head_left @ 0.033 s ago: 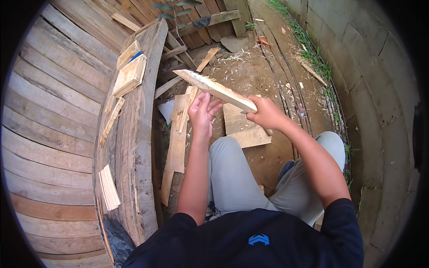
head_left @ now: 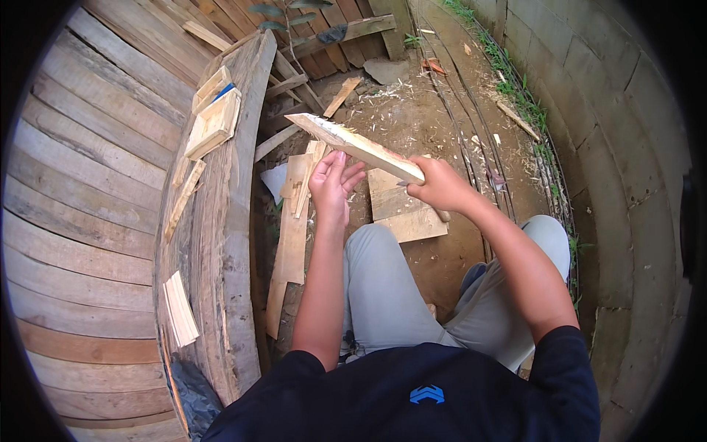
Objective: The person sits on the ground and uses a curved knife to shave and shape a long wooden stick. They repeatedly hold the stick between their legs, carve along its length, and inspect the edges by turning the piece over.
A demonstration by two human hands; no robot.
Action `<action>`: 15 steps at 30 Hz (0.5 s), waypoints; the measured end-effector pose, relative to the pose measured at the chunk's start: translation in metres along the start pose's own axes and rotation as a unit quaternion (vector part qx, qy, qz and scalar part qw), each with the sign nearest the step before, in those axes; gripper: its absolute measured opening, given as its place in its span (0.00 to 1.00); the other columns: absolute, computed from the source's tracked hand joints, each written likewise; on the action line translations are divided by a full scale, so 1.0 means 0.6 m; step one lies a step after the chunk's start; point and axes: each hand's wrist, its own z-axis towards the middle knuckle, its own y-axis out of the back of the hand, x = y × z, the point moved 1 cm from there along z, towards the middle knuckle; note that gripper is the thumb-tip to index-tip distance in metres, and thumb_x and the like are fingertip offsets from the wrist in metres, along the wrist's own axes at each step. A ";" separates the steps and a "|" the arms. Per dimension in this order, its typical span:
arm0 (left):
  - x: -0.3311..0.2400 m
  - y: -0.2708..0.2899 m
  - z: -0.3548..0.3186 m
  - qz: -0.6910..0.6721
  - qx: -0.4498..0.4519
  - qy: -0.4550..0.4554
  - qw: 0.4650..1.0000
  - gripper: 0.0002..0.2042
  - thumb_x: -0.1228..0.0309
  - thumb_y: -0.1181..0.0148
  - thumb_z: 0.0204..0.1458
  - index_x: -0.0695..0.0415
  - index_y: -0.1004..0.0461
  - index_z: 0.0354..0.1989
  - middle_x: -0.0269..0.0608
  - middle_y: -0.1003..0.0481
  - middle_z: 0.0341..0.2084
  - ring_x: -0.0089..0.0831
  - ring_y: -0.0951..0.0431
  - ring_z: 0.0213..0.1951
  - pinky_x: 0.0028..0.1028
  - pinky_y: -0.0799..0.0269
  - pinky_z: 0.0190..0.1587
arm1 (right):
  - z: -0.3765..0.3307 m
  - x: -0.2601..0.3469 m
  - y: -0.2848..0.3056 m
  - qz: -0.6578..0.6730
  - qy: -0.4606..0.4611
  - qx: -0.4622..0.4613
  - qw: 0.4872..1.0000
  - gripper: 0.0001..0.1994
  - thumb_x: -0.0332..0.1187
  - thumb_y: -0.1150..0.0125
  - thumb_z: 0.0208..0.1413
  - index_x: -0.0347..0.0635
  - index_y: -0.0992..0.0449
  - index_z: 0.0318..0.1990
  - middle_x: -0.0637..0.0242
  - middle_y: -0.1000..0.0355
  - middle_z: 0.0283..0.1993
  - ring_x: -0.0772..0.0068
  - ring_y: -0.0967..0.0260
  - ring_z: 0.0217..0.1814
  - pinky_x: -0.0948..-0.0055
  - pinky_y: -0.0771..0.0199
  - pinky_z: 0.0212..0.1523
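Under the wood (head_left: 368, 151) — left hand (head_left: 330, 188) (fingers (head_left: 354, 177) parted); right hand (head_left: 440, 184) clasps one end.

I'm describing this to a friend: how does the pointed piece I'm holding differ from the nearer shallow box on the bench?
The pointed piece is a solid bar; the shallow box is hollow with raised sides. The pointed piece is held up in your right grip, while the shallow box rests on the bench. Both are pale wood.

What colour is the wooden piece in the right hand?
The wooden piece: mostly pale yellow, clearest in the head view.
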 end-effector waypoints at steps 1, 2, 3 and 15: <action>-0.001 0.002 0.000 -0.014 -0.008 0.005 1.000 0.12 0.70 0.42 0.61 0.66 0.30 0.46 0.46 0.23 0.38 0.37 0.17 0.35 0.28 0.17 0.33 | 0.001 -0.002 0.003 -0.002 0.006 0.003 1.000 0.24 0.31 0.38 0.47 0.32 0.28 0.54 0.44 0.23 0.39 0.50 0.23 0.42 0.60 0.25 0.44; -0.002 0.003 -0.001 -0.007 -0.008 0.007 1.000 0.12 0.69 0.42 0.61 0.66 0.30 0.46 0.46 0.23 0.38 0.37 0.17 0.35 0.28 0.17 0.33 | 0.001 -0.003 0.005 -0.005 0.012 0.007 1.000 0.24 0.30 0.38 0.47 0.32 0.28 0.54 0.43 0.23 0.40 0.50 0.23 0.43 0.60 0.25 0.45; -0.002 0.005 -0.001 -0.001 -0.008 0.010 1.000 0.12 0.69 0.42 0.61 0.66 0.30 0.46 0.47 0.23 0.38 0.37 0.17 0.35 0.28 0.17 0.33 | 0.002 -0.005 0.007 -0.009 0.021 0.013 1.000 0.24 0.30 0.38 0.47 0.31 0.28 0.53 0.43 0.23 0.40 0.50 0.23 0.43 0.61 0.25 0.45; 0.000 0.018 -0.011 0.030 -0.010 0.017 0.999 0.11 0.68 0.44 0.62 0.64 0.30 0.45 0.46 0.23 0.38 0.37 0.17 0.35 0.28 0.17 0.33 | 0.005 -0.007 0.015 -0.020 0.031 0.042 0.998 0.23 0.30 0.37 0.46 0.30 0.27 0.52 0.44 0.23 0.41 0.51 0.23 0.44 0.62 0.25 0.45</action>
